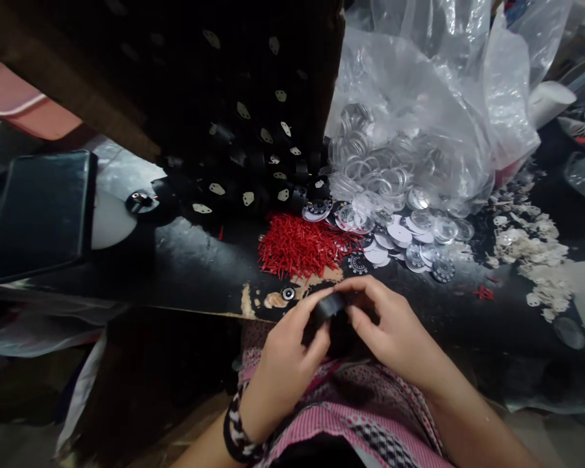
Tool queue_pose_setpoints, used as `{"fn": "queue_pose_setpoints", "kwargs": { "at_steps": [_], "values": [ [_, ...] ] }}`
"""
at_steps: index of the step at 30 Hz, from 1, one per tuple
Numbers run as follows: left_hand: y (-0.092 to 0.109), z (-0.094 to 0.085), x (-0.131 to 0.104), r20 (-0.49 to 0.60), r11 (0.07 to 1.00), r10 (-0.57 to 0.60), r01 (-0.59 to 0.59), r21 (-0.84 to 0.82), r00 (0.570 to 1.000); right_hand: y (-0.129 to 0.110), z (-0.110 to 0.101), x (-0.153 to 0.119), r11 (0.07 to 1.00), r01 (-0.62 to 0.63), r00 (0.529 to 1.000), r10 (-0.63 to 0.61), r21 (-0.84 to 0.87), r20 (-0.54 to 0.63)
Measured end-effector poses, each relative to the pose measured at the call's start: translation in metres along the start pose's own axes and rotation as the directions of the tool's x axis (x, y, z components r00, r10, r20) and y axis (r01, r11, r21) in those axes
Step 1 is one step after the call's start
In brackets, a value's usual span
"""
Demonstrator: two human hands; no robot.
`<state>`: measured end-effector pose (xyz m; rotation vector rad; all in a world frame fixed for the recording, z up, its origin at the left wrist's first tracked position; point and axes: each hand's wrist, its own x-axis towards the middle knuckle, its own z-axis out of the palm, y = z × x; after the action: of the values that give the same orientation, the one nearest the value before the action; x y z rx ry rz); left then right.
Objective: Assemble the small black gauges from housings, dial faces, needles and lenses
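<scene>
Between my two hands, at the near edge of the bench, is a small round black housing [329, 305]. My left hand [292, 344], with a braided band at the wrist, closes thumb and fingers on its left side. From the right, my right hand [383, 318] grips the same piece with bent fingers; its fingertips are partly hidden. Just beyond lies a heap of thin red pointers [299, 247]. Beside that heap are round printed dials [385, 244] and clear plastic discs [443, 229]. A small ring-like part [288, 294] rests left of my hands.
A large dark box [244, 84] with many black parts stands at the back left. Clear rings [375, 169] spill from a plastic bag [419, 84]. Small off-white parts [536, 253] are piled at right. A dark tablet-like slab [41, 211] stands left.
</scene>
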<state>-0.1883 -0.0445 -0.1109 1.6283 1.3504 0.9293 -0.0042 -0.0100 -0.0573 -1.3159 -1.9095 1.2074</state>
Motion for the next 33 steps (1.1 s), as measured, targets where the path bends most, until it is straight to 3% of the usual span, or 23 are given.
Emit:
{"fn": "queue_pose_setpoints", "kwargs": {
  "at_steps": [3,5,6,7,9,11,14,16,20,24,28,30,33],
  "values": [
    [-0.016,-0.013,-0.007,0.026,0.907,0.285,-0.278,0.316,0.958,0.002,-0.011,0.000,0.987,0.117,0.993,-0.118,-0.106,-0.004],
    [-0.021,-0.022,-0.008,0.036,0.854,0.344,-0.328,0.404,0.938,0.006,-0.013,0.005,0.965,0.110,0.988,-0.133,-0.236,-0.081],
    [-0.022,-0.026,-0.007,-0.003,0.859,0.331,-0.300,0.414,0.944,0.008,-0.011,0.010,0.947,0.078,0.989,-0.113,-0.312,-0.098],
    [-0.020,-0.029,-0.006,-0.074,0.889,0.287,-0.237,0.391,0.955,0.009,-0.007,0.015,0.922,0.042,0.992,-0.084,-0.385,-0.092],
    [-0.014,-0.031,-0.004,-0.247,0.972,0.093,-0.034,0.233,0.964,0.008,0.003,0.026,0.859,-0.002,0.999,-0.026,-0.512,-0.047],
    [-0.007,-0.031,-0.003,-0.332,0.988,-0.147,0.151,-0.012,0.932,0.005,0.014,0.038,0.793,-0.029,0.999,0.000,-0.609,-0.048],
    [-0.001,-0.027,0.001,-0.306,0.891,-0.366,0.235,-0.388,0.879,-0.002,0.026,0.053,0.694,-0.079,0.996,0.032,-0.715,-0.079],
    [0.001,-0.024,0.005,-0.245,0.748,-0.470,0.235,-0.621,0.848,-0.005,0.029,0.059,0.656,-0.093,0.996,0.050,-0.749,-0.080],
    [0.006,-0.021,0.013,-0.100,0.506,-0.526,0.217,-0.835,0.844,0.000,0.027,0.062,0.706,-0.117,0.993,0.085,-0.698,-0.080],
    [0.014,-0.016,0.017,0.014,0.367,-0.528,0.242,-0.898,0.849,0.006,0.019,0.054,0.851,-0.133,0.988,0.076,-0.508,-0.132],
    [0.020,-0.006,0.021,0.188,0.183,-0.482,0.308,-0.934,0.856,0.005,0.015,0.044,0.950,-0.051,0.993,0.016,-0.309,-0.114],
    [0.021,-0.002,0.023,0.197,0.161,-0.463,0.301,-0.940,0.864,0.003,0.013,0.040,0.966,-0.019,0.993,-0.011,-0.258,-0.115],
    [0.022,0.000,0.024,0.108,0.234,-0.475,0.244,-0.941,0.873,0.000,0.010,0.035,0.971,-0.011,0.989,-0.025,-0.239,-0.146]
  ]
}}
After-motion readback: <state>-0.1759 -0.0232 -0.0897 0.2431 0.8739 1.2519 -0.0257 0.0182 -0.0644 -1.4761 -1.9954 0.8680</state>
